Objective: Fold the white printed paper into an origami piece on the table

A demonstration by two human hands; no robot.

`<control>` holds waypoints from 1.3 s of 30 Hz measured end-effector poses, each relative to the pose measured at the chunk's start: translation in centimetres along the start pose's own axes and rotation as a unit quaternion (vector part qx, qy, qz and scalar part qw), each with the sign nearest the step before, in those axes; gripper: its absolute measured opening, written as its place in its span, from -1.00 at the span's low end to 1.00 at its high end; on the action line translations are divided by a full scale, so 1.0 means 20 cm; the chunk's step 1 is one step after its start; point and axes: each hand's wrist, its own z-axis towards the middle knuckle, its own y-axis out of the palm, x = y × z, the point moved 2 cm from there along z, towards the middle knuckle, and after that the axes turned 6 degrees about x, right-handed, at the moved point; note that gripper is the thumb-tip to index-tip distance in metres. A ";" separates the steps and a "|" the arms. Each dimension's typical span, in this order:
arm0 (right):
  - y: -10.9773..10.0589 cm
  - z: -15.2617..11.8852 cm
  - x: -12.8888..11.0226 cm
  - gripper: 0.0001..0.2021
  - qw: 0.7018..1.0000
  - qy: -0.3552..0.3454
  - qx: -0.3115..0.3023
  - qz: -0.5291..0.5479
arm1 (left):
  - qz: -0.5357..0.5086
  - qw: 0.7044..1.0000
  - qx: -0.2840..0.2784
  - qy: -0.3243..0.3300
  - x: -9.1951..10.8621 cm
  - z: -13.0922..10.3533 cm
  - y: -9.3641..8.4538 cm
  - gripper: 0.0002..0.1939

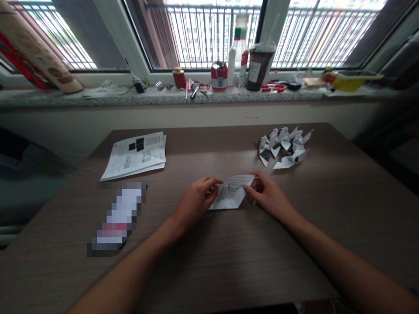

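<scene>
A folded sheet of printed paper (231,192) lies between my hands at the middle of the table, its upper right part raised. My left hand (199,195) has its fingers curled over the left side of the paper, with the thumb partly hidden. At the right corner, my right hand (264,192) pinches the paper between thumb and fingers. Beyond my right hand sits a ring of folded paper pieces (284,146) with pointed tips, open at the front.
A stack of printed sheets (137,155) lies at the back left of the table (209,270). Nearer stands a blurred-out phone-shaped object (119,218), lying flat. On the windowsill (108,100) are a red can (219,77), bottles, a lidded cup (258,67) and a yellow container (350,81).
</scene>
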 end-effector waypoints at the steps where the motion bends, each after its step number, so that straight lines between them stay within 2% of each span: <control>1: 0.00 0.00 0.01 -0.69 1.000 0.015 -0.005 0.024 | -0.001 1.000 0.001 0.000 0.00 0.00 0.00 -0.80; 4: 0.02 0.00 0.02 -0.69 0.995 0.046 -0.009 0.083 | 0.006 1.000 -0.005 -0.003 0.01 0.00 0.01 -0.79; 7: 0.01 -0.01 0.03 -0.69 0.995 0.055 -0.007 0.086 | 0.012 1.000 -0.020 -0.006 0.00 0.00 0.02 -0.82; 10: -0.01 -0.01 0.01 -0.69 0.999 0.035 -0.004 0.028 | 0.008 1.000 -0.022 0.001 -0.02 0.00 0.02 -0.82; 14: -0.07 0.01 -0.06 -0.73 0.996 -0.025 0.013 -0.082 | 0.008 1.000 -0.027 0.011 -0.03 0.00 0.02 -0.80; 17: -0.10 0.03 -0.13 -0.85 0.989 -0.063 -0.009 -0.131 | 0.017 0.999 -0.031 0.018 -0.03 -0.01 0.02 -0.79; 21: -0.09 0.07 -0.16 -0.87 0.973 -0.107 -0.070 -0.192 | 0.021 0.999 -0.031 0.030 -0.04 -0.01 0.03 -0.81; 24: -0.07 0.08 -0.15 -0.86 0.964 -0.112 -0.101 -0.221 | 0.020 0.998 -0.028 0.042 -0.04 -0.01 0.04 -0.81; 27: -0.05 0.08 -0.12 -0.86 0.960 -0.113 -0.100 -0.237 | 0.013 0.998 -0.029 0.056 -0.05 -0.01 0.05 -0.81; 33: -0.05 0.07 -0.06 -0.87 0.967 -0.127 -0.098 -0.199 | 0.002 0.996 -0.034 0.082 -0.08 0.00 0.07 -0.83; 39: -0.04 0.05 -0.01 -0.84 0.956 -0.210 -0.083 -0.188 | -0.005 0.992 -0.050 0.118 -0.12 0.02 0.08 -0.82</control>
